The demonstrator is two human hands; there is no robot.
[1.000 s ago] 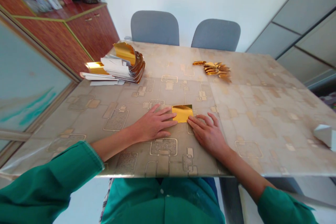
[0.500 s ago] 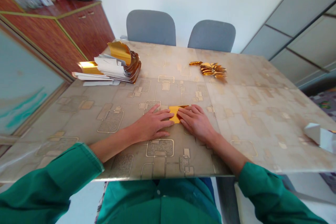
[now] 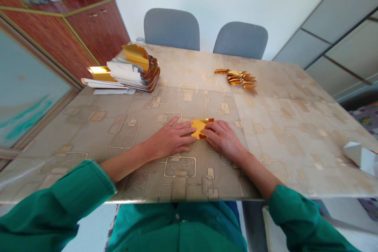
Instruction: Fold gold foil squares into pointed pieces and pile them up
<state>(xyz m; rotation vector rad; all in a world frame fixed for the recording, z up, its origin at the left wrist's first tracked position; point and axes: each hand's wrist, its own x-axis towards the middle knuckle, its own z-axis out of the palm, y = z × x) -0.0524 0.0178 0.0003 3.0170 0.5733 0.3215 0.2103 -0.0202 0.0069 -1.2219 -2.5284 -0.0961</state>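
A small folded piece of shiny gold foil paper (image 3: 199,126) lies on the table in front of me. My left hand (image 3: 170,139) rests flat with its fingers spread, the fingertips pressing on the paper's left edge. At the other end, the fingers of my right hand (image 3: 223,138) are bent and closed around the right edge, where the foil lifts a little. The tips of those right fingers partly cover that edge.
A stack of gold and white paper sheets (image 3: 125,78) stands at the back left. Folded gold pieces (image 3: 240,78) lie in a pile at the back right. A white folded paper (image 3: 358,157) sits near the right edge. Two grey chairs (image 3: 171,27) stand behind the table (image 3: 118,173).
My right hand has gone from lying flat on the paper to bent fingers at its right edge, baring more of the gold surface. My left hand has stayed in place.
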